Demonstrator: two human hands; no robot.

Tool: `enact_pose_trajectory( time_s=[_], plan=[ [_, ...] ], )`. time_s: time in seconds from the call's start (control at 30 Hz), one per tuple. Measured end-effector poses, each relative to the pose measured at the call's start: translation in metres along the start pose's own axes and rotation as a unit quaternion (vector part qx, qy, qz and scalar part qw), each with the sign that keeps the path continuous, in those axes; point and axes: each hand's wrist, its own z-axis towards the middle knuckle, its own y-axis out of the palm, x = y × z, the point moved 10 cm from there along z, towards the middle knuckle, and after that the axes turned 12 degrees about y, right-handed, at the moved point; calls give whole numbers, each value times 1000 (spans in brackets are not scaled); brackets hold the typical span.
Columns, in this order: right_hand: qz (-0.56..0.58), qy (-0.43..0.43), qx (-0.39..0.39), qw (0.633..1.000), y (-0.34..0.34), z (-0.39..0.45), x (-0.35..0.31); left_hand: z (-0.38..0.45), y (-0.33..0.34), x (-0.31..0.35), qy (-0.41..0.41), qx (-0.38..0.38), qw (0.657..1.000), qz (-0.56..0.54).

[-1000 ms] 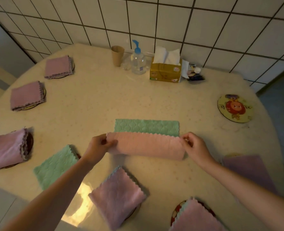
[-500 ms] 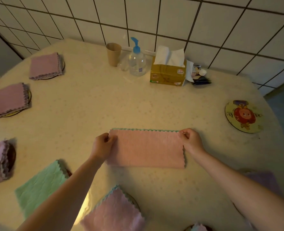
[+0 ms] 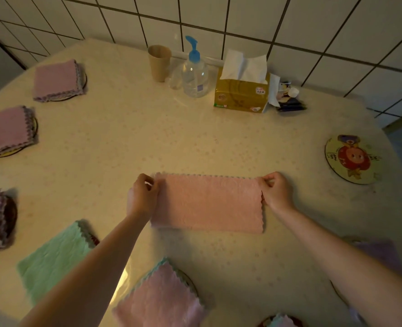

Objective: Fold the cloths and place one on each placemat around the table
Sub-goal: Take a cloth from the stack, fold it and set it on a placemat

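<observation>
— What have you got in your fingers?

— The pink cloth (image 3: 207,204). It lies flat on the table (image 3: 124,142) in front of me, folded into a long strip. My left hand (image 3: 142,197) pinches its far left corner, my right hand (image 3: 275,192) pinches the far right one, fingers curled on the scalloped edge.

— And the placemats?

— A round cartoon placemat (image 3: 353,159) sits bare, well off to my right. To my left, folded purple cloths (image 3: 57,80) cover other mats. A green cloth (image 3: 51,258) lies near my left forearm, another pink one (image 3: 160,300) just below the strip.

— Anything at the wall?

— A cup (image 3: 159,62), pump bottle (image 3: 194,72) and tissue box (image 3: 241,93).
</observation>
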Motion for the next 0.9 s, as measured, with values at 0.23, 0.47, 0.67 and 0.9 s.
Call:
enact_pose_trajectory(
  time_s=[0.23, 0.47, 0.67, 0.9],
  plan=[
    [-198, -372, -13, 907, 6, -113, -35, -107, 33, 86, 479, -107, 859, 142],
    [-388, -501, -95, 768, 64, -179, 12, -145, 87, 44, 458, -279, 806, 250],
    [-451, -473, -84, 752, 41, -161, 28, -129, 58, 21, 470, -251, 793, 294],
    [-447, -479, -77, 751, 41, -159, 9, -104, 19, 38, 501, -145, 796, 306]
  ],
)
